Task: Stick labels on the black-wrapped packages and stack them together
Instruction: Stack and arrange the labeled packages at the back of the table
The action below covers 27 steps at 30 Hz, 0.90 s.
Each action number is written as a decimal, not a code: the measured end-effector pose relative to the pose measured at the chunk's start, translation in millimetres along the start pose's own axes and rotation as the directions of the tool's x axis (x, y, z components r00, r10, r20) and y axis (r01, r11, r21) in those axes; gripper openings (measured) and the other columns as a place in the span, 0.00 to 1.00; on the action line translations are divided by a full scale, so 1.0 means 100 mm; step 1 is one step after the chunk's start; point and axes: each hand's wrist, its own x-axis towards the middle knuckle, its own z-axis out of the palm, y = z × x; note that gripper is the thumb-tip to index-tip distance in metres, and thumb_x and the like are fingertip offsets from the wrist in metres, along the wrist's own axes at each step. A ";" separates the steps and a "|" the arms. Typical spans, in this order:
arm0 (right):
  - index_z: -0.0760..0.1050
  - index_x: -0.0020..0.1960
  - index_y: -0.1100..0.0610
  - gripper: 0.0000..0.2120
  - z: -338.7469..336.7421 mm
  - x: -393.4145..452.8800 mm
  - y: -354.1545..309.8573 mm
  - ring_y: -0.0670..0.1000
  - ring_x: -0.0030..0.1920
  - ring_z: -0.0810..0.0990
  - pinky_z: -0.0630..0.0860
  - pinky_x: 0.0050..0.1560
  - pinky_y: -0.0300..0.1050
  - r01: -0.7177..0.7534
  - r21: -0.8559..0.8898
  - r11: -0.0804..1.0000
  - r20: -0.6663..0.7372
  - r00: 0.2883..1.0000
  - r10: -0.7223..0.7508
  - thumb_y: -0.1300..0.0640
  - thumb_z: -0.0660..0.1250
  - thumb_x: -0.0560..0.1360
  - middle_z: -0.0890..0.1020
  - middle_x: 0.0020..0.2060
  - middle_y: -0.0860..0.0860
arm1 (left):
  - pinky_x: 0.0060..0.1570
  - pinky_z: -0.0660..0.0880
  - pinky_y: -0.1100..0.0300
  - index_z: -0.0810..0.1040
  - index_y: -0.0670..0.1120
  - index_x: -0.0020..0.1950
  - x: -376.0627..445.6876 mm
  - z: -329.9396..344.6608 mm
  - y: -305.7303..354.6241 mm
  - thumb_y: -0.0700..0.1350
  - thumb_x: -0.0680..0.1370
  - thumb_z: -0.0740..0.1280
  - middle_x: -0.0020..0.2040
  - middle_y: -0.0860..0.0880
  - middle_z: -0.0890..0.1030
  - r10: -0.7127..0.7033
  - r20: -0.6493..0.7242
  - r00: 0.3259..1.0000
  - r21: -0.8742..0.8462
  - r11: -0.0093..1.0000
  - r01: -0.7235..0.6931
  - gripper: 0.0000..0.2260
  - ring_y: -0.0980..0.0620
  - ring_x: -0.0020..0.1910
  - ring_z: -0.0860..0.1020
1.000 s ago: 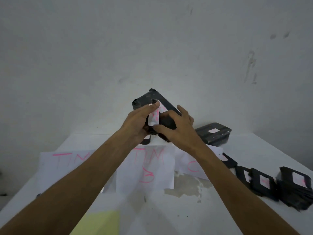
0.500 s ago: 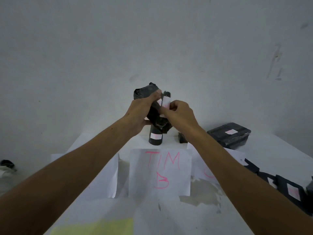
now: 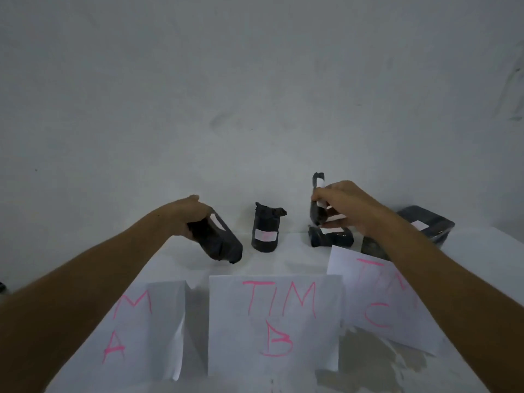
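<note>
My left hand (image 3: 188,215) grips a black-wrapped package (image 3: 217,241) tilted down to the right, just above the table behind the sheet marked A. My right hand (image 3: 344,207) holds a slim black package (image 3: 317,199) with a white label upright above a labelled black package (image 3: 330,236) lying behind the sheet marked C. Between the hands a black cylindrical package (image 3: 265,231) with a white label stands upright behind the sheet marked B.
Three white sheets with pink lettering lie on the white table (image 3: 295,248): A (image 3: 147,327), TIM B (image 3: 275,321), C (image 3: 380,304). A larger labelled black package (image 3: 428,225) sits at the back right by the grey wall. Another dark package (image 3: 371,248) is partly hidden by my right arm.
My hands, together at the centre on two packages, have separated: the left carried one package down to the left, the right carried the slim labelled one to the right. The camera tilted down.
</note>
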 end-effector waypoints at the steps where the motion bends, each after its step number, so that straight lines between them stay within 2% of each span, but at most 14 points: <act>1: 0.78 0.47 0.61 0.06 -0.04 0.09 0.02 0.56 0.43 0.85 0.85 0.46 0.52 -0.010 -0.077 0.997 0.000 1.000 0.010 0.58 0.69 0.76 0.82 0.43 0.56 | 0.46 0.82 0.43 0.54 0.48 0.82 0.06 0.01 -0.01 0.35 0.78 0.68 0.72 0.43 0.68 -0.021 0.019 1.000 0.027 0.999 0.020 0.36 0.41 0.54 0.79; 3: 0.79 0.52 0.60 0.07 -0.10 0.25 0.08 0.55 0.46 0.85 0.85 0.47 0.52 -0.028 -0.239 0.971 -0.004 1.000 0.028 0.58 0.70 0.76 0.82 0.45 0.55 | 0.50 0.82 0.40 0.59 0.46 0.79 0.21 0.02 -0.08 0.33 0.78 0.68 0.71 0.40 0.70 -0.085 0.051 0.995 0.078 0.994 0.081 0.33 0.37 0.58 0.79; 5: 0.79 0.53 0.57 0.08 -0.13 0.37 0.18 0.56 0.47 0.85 0.86 0.47 0.53 -0.018 -0.414 0.910 -0.009 1.000 0.015 0.58 0.71 0.75 0.83 0.47 0.55 | 0.54 0.81 0.40 0.71 0.39 0.68 0.26 0.07 -0.15 0.36 0.79 0.69 0.64 0.35 0.76 -0.119 0.068 0.991 0.269 0.958 0.097 0.18 0.35 0.57 0.80; 6: 0.79 0.53 0.55 0.08 -0.14 0.44 0.23 0.56 0.47 0.84 0.86 0.46 0.54 -0.001 -0.497 0.868 -0.001 1.000 0.000 0.57 0.71 0.75 0.82 0.47 0.55 | 0.56 0.80 0.41 0.74 0.40 0.65 0.28 0.10 -0.17 0.38 0.79 0.69 0.63 0.35 0.77 -0.137 0.048 0.989 0.403 0.909 0.106 0.14 0.35 0.58 0.80; 9: 0.78 0.53 0.51 0.08 -0.16 0.61 0.37 0.54 0.44 0.83 0.84 0.39 0.47 0.077 -0.704 0.706 0.062 0.997 -0.047 0.55 0.72 0.75 0.82 0.50 0.55 | 0.61 0.77 0.51 0.63 0.40 0.76 0.17 0.18 -0.11 0.42 0.82 0.64 0.72 0.38 0.69 -0.113 -0.004 0.994 0.763 0.642 0.076 0.23 0.38 0.67 0.74; 11: 0.77 0.51 0.47 0.09 -0.19 0.74 0.48 0.52 0.44 0.83 0.80 0.39 0.44 0.119 -0.782 0.612 0.110 0.993 -0.052 0.53 0.74 0.74 0.82 0.52 0.54 | 0.54 0.71 0.57 0.64 0.39 0.76 0.14 0.23 -0.02 0.45 0.84 0.61 0.74 0.40 0.68 -0.060 0.004 0.998 0.872 0.489 0.025 0.22 0.41 0.70 0.71; 13: 0.76 0.48 0.44 0.12 -0.22 0.85 0.59 0.51 0.46 0.81 0.79 0.43 0.45 0.139 -0.825 0.547 0.132 0.990 -0.054 0.51 0.78 0.70 0.81 0.54 0.52 | 0.47 0.70 0.57 0.72 0.39 0.69 0.13 0.30 0.09 0.47 0.83 0.62 0.66 0.42 0.75 0.008 0.046 0.999 0.917 0.397 -0.045 0.17 0.44 0.60 0.76; 15: 0.76 0.48 0.45 0.14 -0.25 0.94 0.69 0.51 0.47 0.80 0.79 0.47 0.46 0.151 -0.835 0.529 0.144 0.988 -0.054 0.51 0.80 0.68 0.79 0.54 0.51 | 0.40 0.70 0.58 0.75 0.41 0.54 0.17 0.40 0.21 0.47 0.81 0.64 0.48 0.46 0.78 0.152 0.090 0.984 0.939 0.317 -0.135 0.10 0.49 0.44 0.76; 17: 0.79 0.51 0.49 0.15 -0.28 1.00 0.77 0.51 0.48 0.78 0.80 0.51 0.47 0.163 -0.834 0.527 0.166 0.985 -0.042 0.52 0.81 0.68 0.79 0.53 0.50 | 0.38 0.70 0.57 0.72 0.43 0.45 0.19 0.62 0.37 0.47 0.79 0.65 0.40 0.48 0.73 0.300 0.148 0.943 0.933 0.273 -0.233 0.09 0.49 0.39 0.75; 19: 0.82 0.54 0.52 0.17 -0.30 1.07 0.85 0.51 0.49 0.77 0.79 0.53 0.48 0.192 -0.844 0.501 0.209 0.978 -0.022 0.53 0.80 0.68 0.79 0.51 0.49 | 0.38 0.73 0.55 0.71 0.44 0.40 0.18 0.94 0.55 0.46 0.78 0.66 0.38 0.47 0.74 0.375 0.298 0.878 0.880 0.247 -0.405 0.09 0.47 0.39 0.76; 20: 0.82 0.54 0.53 0.16 -0.32 1.11 0.88 0.51 0.50 0.77 0.79 0.53 0.47 0.212 -0.850 0.483 0.235 0.972 -0.012 0.54 0.80 0.69 0.79 0.51 0.49 | 0.40 0.76 0.53 0.74 0.44 0.40 0.20 1.11 0.62 0.46 0.77 0.66 0.39 0.47 0.77 0.381 0.393 0.837 0.838 0.224 -0.497 0.08 0.46 0.41 0.78; 22: 0.83 0.53 0.53 0.14 -0.33 1.17 0.94 0.50 0.49 0.78 0.79 0.48 0.44 0.220 -0.857 0.466 0.258 0.966 0.019 0.54 0.79 0.69 0.79 0.49 0.48 | 0.49 0.79 0.52 0.81 0.45 0.51 0.25 1.41 0.69 0.47 0.79 0.67 0.48 0.49 0.79 0.333 0.547 0.768 0.766 0.172 -0.619 0.07 0.47 0.49 0.79; 24: 0.84 0.50 0.51 0.12 -0.34 1.24 1.00 0.51 0.49 0.79 0.76 0.43 0.40 0.210 -0.866 0.455 0.263 0.963 0.056 0.54 0.80 0.69 0.79 0.47 0.48 | 0.56 0.75 0.56 0.77 0.49 0.67 0.32 1.71 0.71 0.48 0.80 0.66 0.56 0.51 0.76 0.255 0.631 0.733 0.730 0.126 -0.672 0.15 0.50 0.57 0.75; 27: 0.84 0.48 0.49 0.11 -0.32 1.34 1.08 0.51 0.49 0.79 0.74 0.46 0.42 0.211 -0.884 0.417 0.271 0.958 0.089 0.53 0.81 0.68 0.80 0.47 0.48 | 0.65 0.72 0.55 0.68 0.51 0.77 0.44 2.08 0.67 0.47 0.82 0.65 0.71 0.48 0.74 0.178 0.677 0.714 0.717 0.055 -0.695 0.23 0.47 0.67 0.73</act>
